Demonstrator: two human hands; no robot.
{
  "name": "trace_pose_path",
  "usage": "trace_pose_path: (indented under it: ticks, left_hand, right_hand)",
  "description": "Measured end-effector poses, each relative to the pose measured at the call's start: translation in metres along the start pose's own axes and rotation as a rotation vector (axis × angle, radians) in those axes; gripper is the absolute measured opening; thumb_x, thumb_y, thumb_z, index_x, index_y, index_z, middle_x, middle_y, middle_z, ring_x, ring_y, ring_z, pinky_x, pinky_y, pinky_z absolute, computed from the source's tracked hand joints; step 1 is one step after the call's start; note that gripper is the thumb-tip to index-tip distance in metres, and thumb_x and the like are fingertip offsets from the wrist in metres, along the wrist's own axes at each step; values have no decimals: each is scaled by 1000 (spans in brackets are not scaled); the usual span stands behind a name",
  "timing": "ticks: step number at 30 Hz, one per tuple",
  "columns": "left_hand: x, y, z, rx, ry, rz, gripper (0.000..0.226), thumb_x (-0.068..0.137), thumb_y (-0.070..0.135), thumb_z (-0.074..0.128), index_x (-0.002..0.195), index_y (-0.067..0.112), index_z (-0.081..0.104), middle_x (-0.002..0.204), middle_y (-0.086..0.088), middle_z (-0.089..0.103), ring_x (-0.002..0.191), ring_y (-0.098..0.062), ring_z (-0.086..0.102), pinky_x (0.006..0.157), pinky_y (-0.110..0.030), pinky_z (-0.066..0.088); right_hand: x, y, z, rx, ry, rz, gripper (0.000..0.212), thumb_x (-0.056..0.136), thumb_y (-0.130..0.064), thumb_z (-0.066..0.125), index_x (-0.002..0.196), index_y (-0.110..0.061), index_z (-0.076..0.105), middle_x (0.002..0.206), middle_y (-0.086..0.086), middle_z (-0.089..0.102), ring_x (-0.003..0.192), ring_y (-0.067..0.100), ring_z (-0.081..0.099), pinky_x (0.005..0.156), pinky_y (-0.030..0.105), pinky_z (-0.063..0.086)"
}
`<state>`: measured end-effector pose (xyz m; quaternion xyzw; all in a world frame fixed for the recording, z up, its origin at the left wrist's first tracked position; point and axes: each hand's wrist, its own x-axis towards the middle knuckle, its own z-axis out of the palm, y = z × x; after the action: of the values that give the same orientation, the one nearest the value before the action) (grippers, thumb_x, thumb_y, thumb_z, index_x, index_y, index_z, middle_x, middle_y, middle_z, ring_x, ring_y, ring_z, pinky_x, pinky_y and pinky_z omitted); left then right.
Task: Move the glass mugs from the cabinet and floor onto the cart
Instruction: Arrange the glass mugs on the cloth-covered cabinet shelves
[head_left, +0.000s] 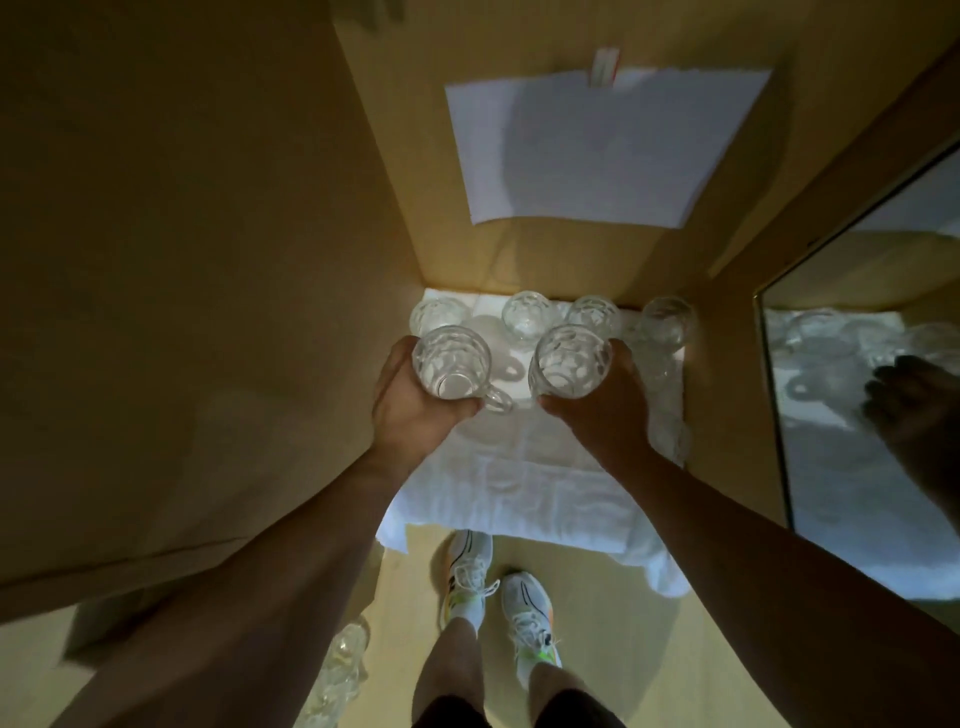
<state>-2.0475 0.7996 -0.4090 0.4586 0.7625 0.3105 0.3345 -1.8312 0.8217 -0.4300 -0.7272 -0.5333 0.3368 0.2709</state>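
**Two dimpled glass mugs held over the white cloth, one per hand**

Left hand: fingers and thumb curl round the body of the left mug, gripping it from the left and below. Clear pressed glass, cylindrical, walls patterned with round dimples. Mouth faces up toward the camera; long axis runs roughly vertical, tilted slightly toward the viewer. Its loop handle points right and near, toward the other hand.

Right hand: fingers wrap the right mug from the right side, thumb on the near wall. Same dimpled clear glass, same shape. Mouth up, axis near vertical. Its handle is not clearly visible.

Both mugs sit above the far part of a white cloth, soft and wrinkled, spread on the floor between tan, smooth panels. The two mugs are near each other but apart.

Beyond the hands, more mugs stand upright on the cloth along the far edge: one far left, one centre, one right of centre, and one far right.

Further glass mugs stand on the tan floor, near left, partly hidden by the left forearm.

A white paper sheet, flat and rectangular, hangs on the far panel. A mirror with a thin gold frame stands at right. White laced shoes stand near the cloth's near edge.
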Motion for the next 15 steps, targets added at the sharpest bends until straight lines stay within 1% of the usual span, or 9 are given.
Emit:
trace_pose_path:
  ticks: [1,3,5,7,9,11,13,15]
  left_hand:
    - [-3,10,-7,0,9,-2,86,36,54,87,109,38,45,109,11,63,101,-12,62,89,-35,54]
    - [-14,30,-25,0,42,2,93,34,55,88,115,34,46,111,10,62,100,-13,62,85,-36,56]
    - [-27,46,-43,-25,81,29,96,35,54,89,119,31,47,113,9,63,100,-13,63,83,-39,57]
    - [-42,61,-59,-47,107,54,95,37,53,90,119,29,48,112,8,63,100,-14,63,84,-38,56]
    - [-60,76,-75,-74,117,62,95,40,49,92,121,28,47,111,9,61,100,-13,62,83,-34,54]
    - [-74,90,-90,-76,124,77,91,46,42,95,122,25,48,110,9,61,98,-12,61,78,-26,48]
    - [-89,108,-107,-73,139,96,86,51,34,96,122,22,49,108,8,61,95,-12,60,70,-18,42]
    - [-101,122,-123,-77,148,128,83,52,30,96,120,20,49,106,7,61,94,-13,60,65,-12,40]
  right_hand:
    - [0,-9,-6,18,5,-8,96,41,-57,83,125,-24,51,117,-7,63,107,14,61,89,32,50]
    - [-4,-29,-20,52,18,-35,97,40,-62,83,125,-27,54,117,-11,65,105,10,61,91,30,51]
    - [-12,-49,-35,63,30,-59,93,40,-61,86,121,-28,56,113,-11,67,102,11,64,88,31,53]
    - [-21,-67,-48,104,40,-87,91,40,-60,86,119,-27,56,112,-8,68,102,14,66,88,33,54]
    - [-30,-85,-64,134,59,-125,97,37,-65,84,121,-25,56,112,-5,70,103,19,67,89,42,56]
    - [-38,-100,-76,142,86,-165,104,34,-70,81,123,-20,56,113,0,70,103,23,68,89,45,56]
    - [-54,-123,-96,138,111,-185,99,36,-67,82,118,-18,58,111,1,71,101,24,68,89,39,56]
    - [-70,-144,-114,118,121,-189,88,43,-55,90,116,-21,55,108,0,70,100,25,67,85,33,54]
